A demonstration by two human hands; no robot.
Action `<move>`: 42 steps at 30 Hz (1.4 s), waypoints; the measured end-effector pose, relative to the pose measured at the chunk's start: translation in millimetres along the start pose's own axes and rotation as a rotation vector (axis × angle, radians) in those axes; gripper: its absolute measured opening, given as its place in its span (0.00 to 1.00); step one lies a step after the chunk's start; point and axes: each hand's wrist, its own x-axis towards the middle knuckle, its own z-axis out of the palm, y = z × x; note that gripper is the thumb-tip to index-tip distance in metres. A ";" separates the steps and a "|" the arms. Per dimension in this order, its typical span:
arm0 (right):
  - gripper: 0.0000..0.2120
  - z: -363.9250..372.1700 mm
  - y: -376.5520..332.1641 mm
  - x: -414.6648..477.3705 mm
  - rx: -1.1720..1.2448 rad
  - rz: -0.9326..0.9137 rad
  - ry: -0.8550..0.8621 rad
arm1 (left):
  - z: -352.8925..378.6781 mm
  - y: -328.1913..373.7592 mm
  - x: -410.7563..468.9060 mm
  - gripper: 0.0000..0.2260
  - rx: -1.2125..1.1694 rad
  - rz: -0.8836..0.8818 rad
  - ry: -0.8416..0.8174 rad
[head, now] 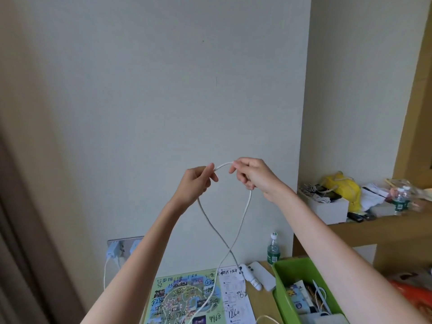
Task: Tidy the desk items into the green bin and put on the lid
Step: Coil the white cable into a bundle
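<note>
A long white cable is held up in front of the wall. My left hand and my right hand each pinch it near the top, a short arc of cable between them. Below the hands its two strands cross and hang down to the desk. The green bin stands at the lower right of the desk, open, with several small items and cords inside. No lid is in view.
A printed map with handwritten numbers and a paper slip lie on the desk. A white power bank, a small white tube and a green-labelled bottle stand behind the bin. Chargers fill a wall socket. A cluttered shelf is at the right.
</note>
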 end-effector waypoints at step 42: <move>0.18 -1.9 99.9 -25.2 0.119 0.279 -0.038 | -11.2 -41.1 -18.2 0.20 -1.246 -0.188 0.098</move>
